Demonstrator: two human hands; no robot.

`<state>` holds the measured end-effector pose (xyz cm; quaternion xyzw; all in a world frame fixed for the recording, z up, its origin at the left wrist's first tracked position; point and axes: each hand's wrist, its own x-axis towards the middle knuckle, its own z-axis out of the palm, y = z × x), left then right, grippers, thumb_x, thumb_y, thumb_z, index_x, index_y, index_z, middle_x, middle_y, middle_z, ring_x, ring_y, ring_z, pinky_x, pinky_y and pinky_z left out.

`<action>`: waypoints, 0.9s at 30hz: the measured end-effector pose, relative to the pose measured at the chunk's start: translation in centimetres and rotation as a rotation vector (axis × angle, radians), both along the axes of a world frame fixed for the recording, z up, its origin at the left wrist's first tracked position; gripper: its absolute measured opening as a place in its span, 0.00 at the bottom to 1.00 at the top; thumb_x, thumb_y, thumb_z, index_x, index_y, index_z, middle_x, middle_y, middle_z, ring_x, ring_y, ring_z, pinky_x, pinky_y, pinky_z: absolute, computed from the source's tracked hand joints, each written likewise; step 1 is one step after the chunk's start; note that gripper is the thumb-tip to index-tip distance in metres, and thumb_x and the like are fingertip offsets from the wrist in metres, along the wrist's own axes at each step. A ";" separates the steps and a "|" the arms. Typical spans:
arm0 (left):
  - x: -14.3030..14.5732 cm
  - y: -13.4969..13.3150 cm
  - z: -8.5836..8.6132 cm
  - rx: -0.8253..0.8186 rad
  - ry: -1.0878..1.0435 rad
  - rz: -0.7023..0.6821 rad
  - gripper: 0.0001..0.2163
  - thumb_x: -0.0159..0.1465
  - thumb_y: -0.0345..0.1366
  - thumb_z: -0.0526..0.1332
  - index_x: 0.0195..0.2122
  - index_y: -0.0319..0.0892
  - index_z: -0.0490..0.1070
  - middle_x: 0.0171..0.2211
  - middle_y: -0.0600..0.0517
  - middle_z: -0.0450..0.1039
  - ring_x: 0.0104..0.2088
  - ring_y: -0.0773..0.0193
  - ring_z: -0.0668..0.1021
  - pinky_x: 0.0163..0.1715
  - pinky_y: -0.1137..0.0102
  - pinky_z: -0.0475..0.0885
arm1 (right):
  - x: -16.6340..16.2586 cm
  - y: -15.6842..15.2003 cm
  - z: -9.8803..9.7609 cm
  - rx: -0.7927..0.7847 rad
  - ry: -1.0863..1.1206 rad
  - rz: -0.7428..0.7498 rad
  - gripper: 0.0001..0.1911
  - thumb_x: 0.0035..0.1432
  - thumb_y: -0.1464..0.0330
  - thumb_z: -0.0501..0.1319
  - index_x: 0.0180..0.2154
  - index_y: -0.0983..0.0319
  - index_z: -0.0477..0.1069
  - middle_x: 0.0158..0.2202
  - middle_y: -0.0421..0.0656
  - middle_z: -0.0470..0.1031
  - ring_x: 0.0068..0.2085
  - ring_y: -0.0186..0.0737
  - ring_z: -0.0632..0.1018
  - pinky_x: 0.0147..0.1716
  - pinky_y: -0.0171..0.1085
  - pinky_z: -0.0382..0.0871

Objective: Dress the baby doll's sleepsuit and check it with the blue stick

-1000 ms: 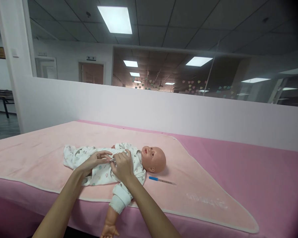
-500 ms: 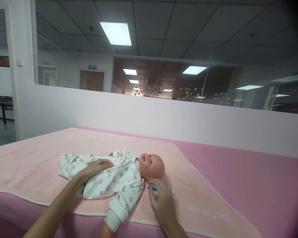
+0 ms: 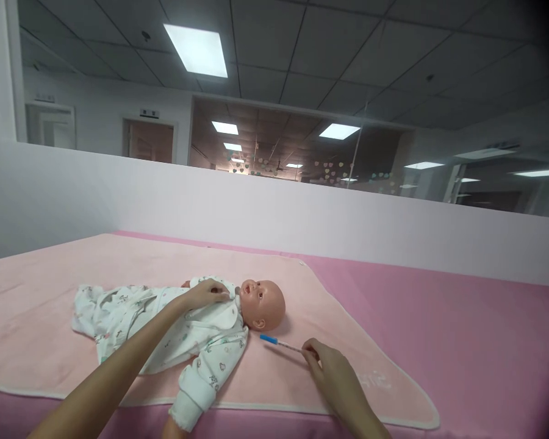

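A baby doll point(image 3: 260, 303) in a white printed romper point(image 3: 174, 329) lies on its back on a light pink blanket point(image 3: 329, 317), head to the right. My left hand point(image 3: 205, 294) rests on the doll's chest near the collar, fingers curled on the cloth. A thin thermometer with a blue end point(image 3: 279, 344) lies on the blanket just below the doll's head. My right hand point(image 3: 332, 372) pinches the thermometer's right end with its fingertips.
The blanket covers a darker pink table point(image 3: 462, 341) that runs to the right. A low white partition wall point(image 3: 302, 213) stands behind it, with glass office rooms beyond. The doll's near arm hangs past the blanket's front edge point(image 3: 183, 408).
My right hand left the doll's chest, moved right past the head and came to the thermometer's right end. My left hand slid up toward the collar. The camera view shifted right.
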<state>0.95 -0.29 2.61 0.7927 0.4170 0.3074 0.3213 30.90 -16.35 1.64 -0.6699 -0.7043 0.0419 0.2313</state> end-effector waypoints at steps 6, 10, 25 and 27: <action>-1.6 0.9 1.0 -0.095 -0.360 0.114 0.20 0.54 0.52 0.57 0.35 0.38 0.72 0.30 0.51 0.74 0.32 0.60 0.73 0.32 0.69 0.67 | -4.2 0.6 4.6 0.241 0.055 0.136 0.13 0.60 0.65 0.49 0.32 0.59 0.71 0.30 0.41 0.75 0.32 0.37 0.73 0.30 0.33 0.57; -2.1 0.3 2.7 -0.086 -0.329 0.064 0.21 0.53 0.53 0.57 0.34 0.39 0.73 0.30 0.51 0.74 0.32 0.60 0.74 0.31 0.70 0.68 | -10.2 5.9 5.7 0.385 -0.254 0.213 0.13 0.61 0.70 0.49 0.31 0.60 0.71 0.29 0.42 0.75 0.34 0.38 0.73 0.38 0.36 0.55; -3.1 6.9 -2.1 0.364 0.675 0.364 0.19 0.53 0.33 0.56 0.46 0.47 0.69 0.47 0.46 0.73 0.49 0.51 0.72 0.46 0.58 0.64 | -14.8 13.1 6.0 0.165 -0.664 0.303 0.07 0.50 0.78 0.57 0.27 0.60 0.69 0.21 0.40 0.70 0.28 0.38 0.71 0.42 0.38 0.55; -2.6 7.1 -1.9 0.407 0.732 0.379 0.16 0.53 0.33 0.56 0.44 0.47 0.71 0.42 0.46 0.75 0.47 0.51 0.73 0.48 0.53 0.59 | -15.3 13.4 6.0 0.170 -0.711 0.315 0.08 0.49 0.79 0.57 0.27 0.61 0.69 0.22 0.41 0.71 0.29 0.38 0.72 0.43 0.38 0.54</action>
